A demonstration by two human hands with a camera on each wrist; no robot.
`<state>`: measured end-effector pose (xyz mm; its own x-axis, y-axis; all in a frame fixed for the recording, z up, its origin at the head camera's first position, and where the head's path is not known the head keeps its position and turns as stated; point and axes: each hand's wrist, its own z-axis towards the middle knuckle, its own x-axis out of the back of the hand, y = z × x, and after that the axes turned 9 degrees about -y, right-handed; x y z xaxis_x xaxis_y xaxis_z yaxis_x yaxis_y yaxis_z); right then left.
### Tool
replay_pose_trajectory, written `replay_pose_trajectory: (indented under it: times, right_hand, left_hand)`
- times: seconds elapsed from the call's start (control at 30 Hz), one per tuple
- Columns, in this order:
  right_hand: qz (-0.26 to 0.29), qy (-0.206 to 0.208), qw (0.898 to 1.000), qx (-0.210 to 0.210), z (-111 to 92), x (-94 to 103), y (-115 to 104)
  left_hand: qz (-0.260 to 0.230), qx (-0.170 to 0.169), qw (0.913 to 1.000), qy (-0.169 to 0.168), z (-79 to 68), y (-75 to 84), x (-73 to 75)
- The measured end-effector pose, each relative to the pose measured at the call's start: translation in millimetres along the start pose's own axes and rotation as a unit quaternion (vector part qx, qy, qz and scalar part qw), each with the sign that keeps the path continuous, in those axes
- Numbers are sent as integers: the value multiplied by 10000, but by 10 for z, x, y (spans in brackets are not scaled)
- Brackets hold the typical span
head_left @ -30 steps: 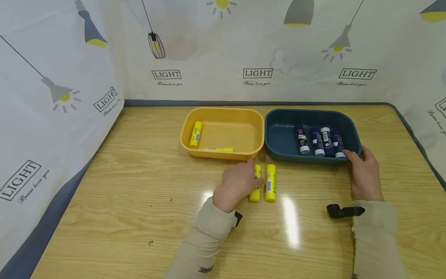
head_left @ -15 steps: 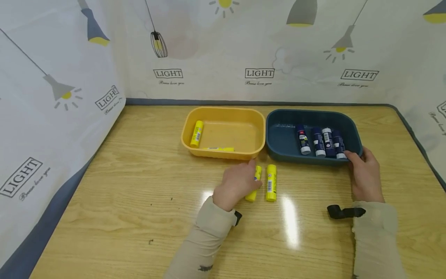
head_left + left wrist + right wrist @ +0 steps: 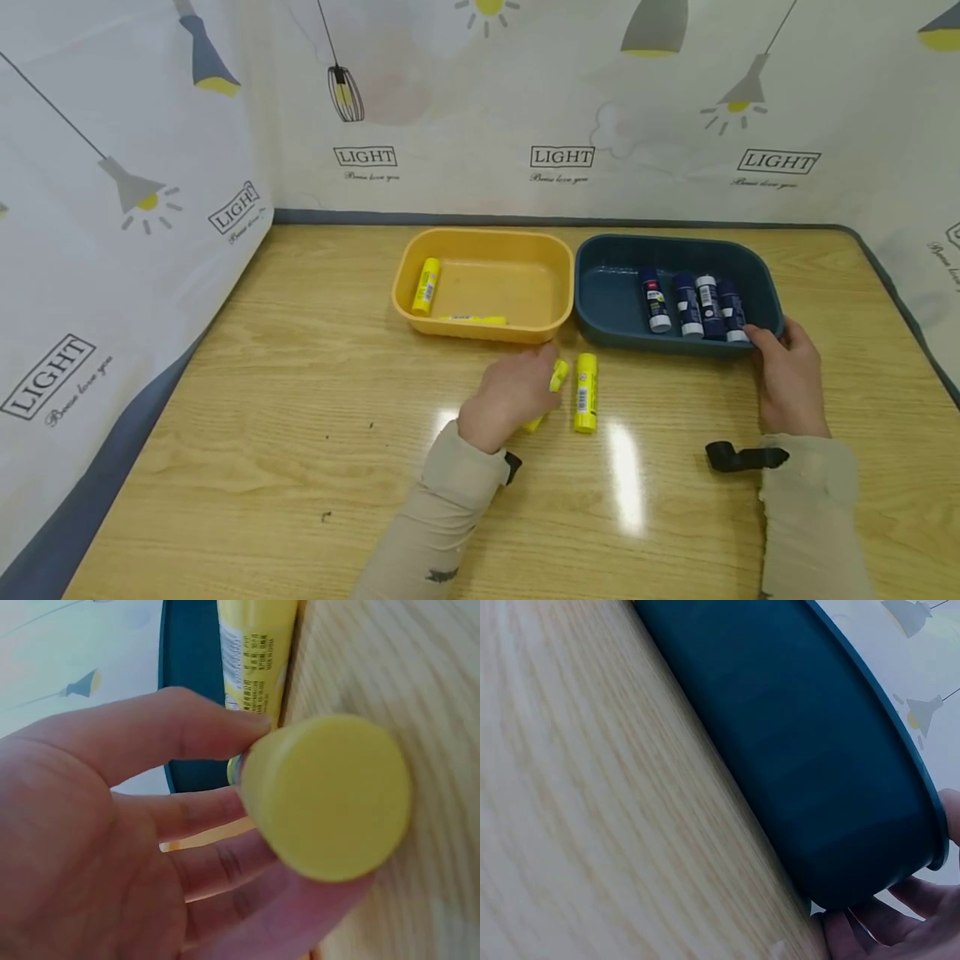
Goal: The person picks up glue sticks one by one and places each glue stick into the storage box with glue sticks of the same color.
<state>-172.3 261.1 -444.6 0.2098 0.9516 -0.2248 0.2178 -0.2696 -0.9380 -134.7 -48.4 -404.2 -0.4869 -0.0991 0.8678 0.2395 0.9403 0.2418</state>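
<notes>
My left hand [image 3: 508,398] holds a yellow glue stick [image 3: 337,799] between thumb and fingers, low over the table; its round end faces the left wrist camera. To its right, a second yellow glue stick [image 3: 587,393] lies on the wood. My right hand [image 3: 791,379] grips the near right corner of a dark blue tray [image 3: 609,296], thumb at the rim and fingers against the outer wall [image 3: 795,750]. Inside that tray lie several navy-and-white glue sticks [image 3: 687,307]. The yellow tray [image 3: 502,283] beside it contains two yellow glue sticks [image 3: 426,287], one partly hidden by the front wall.
Both trays stand side by side near the back of the wooden table [image 3: 247,400]. Behind them rises a white cloth [image 3: 465,108] printed with lamps, which also runs along both sides.
The yellow glue stick in my left hand has turned from upright in view to slanting, its lower end swinging left. My right hand keeps its place on the blue tray.
</notes>
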Motion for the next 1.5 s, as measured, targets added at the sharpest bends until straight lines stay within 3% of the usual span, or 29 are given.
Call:
replay_pose_trajectory:
  times: [0.33, 0.6, 0.73, 0.93, 1.07, 1.23, 1.5]
  right_hand:
    - [-101, 87, 9999, -25, 0, -2, -23]
    - [8, 89, 10000, -3, 6, 6, -41]
    - [18, 112, 9999, -11, 5, 8, -47]
    - [42, 102, 9999, 4, 4, 14, -47]
    - [31, 84, 10000, -24, 10, 8, -30]
    - [-23, 51, 10000, -37, -2, 2, -29]
    - [130, 6, 9999, 24, -2, 19, -4]
  left_hand:
    - [60, -171, 9993, -313, -54, -12, 79]
    - [-24, -797, 9939, -764, -67, -17, 134]
    - [-142, -806, 9924, -918, -84, -24, 163]
    - [-247, -863, 9939, -643, -153, -88, 224]
    - [-591, -1016, 9921, -439, -231, -196, 269]
    - [-980, -963, 9899, -359, -369, -282, 365]
    - [-914, -989, 9909, -90, -485, -361, 422]
